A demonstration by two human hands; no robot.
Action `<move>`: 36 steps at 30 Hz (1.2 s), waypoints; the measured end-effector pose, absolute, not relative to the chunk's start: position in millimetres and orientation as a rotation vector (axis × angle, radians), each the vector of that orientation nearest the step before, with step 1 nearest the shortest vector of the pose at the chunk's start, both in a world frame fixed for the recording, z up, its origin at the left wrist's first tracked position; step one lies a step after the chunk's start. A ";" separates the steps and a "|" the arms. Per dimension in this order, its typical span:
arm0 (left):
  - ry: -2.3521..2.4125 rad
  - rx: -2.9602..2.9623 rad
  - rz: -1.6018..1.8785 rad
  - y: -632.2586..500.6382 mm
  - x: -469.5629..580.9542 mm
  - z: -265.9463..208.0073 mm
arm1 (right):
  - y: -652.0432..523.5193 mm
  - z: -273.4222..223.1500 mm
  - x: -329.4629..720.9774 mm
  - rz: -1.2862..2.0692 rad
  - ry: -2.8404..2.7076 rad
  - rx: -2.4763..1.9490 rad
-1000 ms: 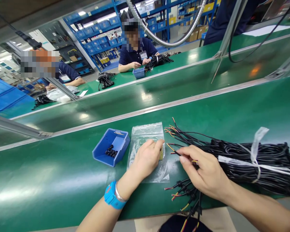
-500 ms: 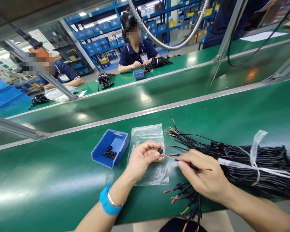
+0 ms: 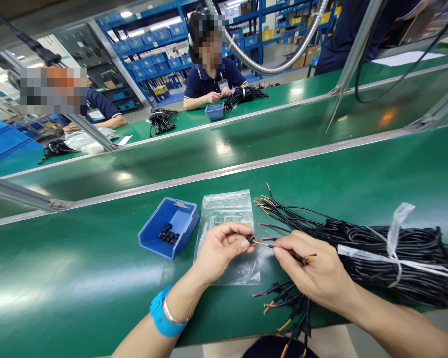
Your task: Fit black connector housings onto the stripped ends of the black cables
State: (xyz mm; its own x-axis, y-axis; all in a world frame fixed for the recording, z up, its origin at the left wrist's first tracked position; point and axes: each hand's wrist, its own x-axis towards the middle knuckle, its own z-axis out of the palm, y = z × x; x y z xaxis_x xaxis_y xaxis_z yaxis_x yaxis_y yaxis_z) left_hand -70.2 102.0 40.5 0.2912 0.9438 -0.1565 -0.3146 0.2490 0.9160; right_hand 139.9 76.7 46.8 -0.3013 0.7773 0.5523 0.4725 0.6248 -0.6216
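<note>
Between the thumb and fingers of my left hand is a small black grommet-like part. My right hand pinches a black cable near its end. The bare red and yellow wires of that cable reach into the black part. Another wire end pokes out across my right fingers. Beneath my left hand lies a clear zip bag. To its left, a blue bin holds several more black parts.
A tied bundle of black cables lies at the right. Several cable ends with black parts hang near the front edge. A metal rail crosses behind. Across the bench a person handles similar cables.
The wire tips, earlier just at the black part, now sit against or inside it. The part has turned slightly and moved a little down and right with my left fingers.
</note>
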 end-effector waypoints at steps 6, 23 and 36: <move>0.905 1.141 1.089 97.7 -68.8 40.6 | 75.8 44.3 140.1 0.414 -1.956 -0.967; 0.862 1.053 0.884 85.7 -54.6 37.1 | 76.0 42.2 140.1 0.390 -1.966 -0.909; 0.938 1.808 1.172 79.4 -52.7 36.6 | 75.3 36.8 140.8 0.420 -2.048 -0.841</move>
State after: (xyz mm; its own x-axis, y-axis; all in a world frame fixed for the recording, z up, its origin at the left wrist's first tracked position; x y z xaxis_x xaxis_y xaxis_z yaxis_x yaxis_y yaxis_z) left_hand -52.7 79.4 36.6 0.3050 0.8777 0.3695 0.1676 -0.4314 0.8865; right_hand 140.8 75.3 36.8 -0.4034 0.6976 0.5921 0.4082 0.7164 -0.5658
